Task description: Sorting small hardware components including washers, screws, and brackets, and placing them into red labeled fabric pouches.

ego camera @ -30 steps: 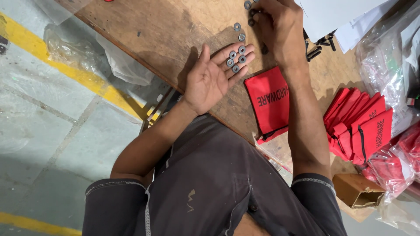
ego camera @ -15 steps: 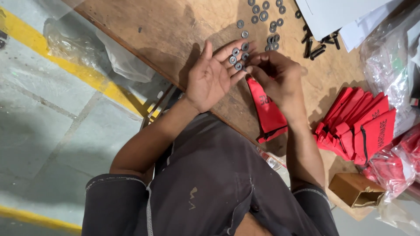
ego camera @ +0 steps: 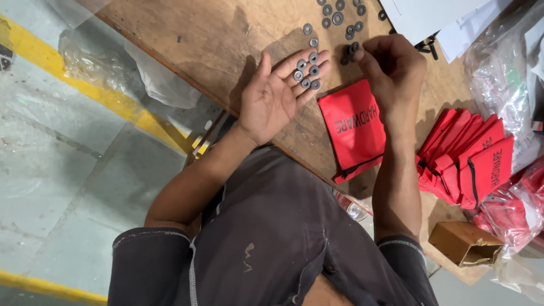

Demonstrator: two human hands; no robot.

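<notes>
My left hand (ego camera: 271, 106) lies palm up over the wooden table (ego camera: 187, 39), with several dark metal washers (ego camera: 308, 71) resting on its outstretched fingers. My right hand (ego camera: 395, 71) hovers just to the right of those fingers, its fingertips pinched on a few stacked washers (ego camera: 352, 50). More loose washers (ego camera: 339, 13) lie scattered on the table beyond both hands. A flat red zip pouch (ego camera: 354, 133) lies on the table between my forearms, below the right hand.
A fanned stack of red pouches (ego camera: 470, 161) sits at the right, with clear plastic bags (ego camera: 510, 51) behind it. A small open cardboard box (ego camera: 464, 243) stands near the table's edge. White paper (ego camera: 419, 17) and black screws (ego camera: 426, 45) lie at the top right. Crumpled plastic (ego camera: 90, 56) lies on the floor.
My right hand came back from the loose washers to my left fingers, then drew slightly right, still pinching washers. The left palm stayed open. The red pouch is uncovered again.
</notes>
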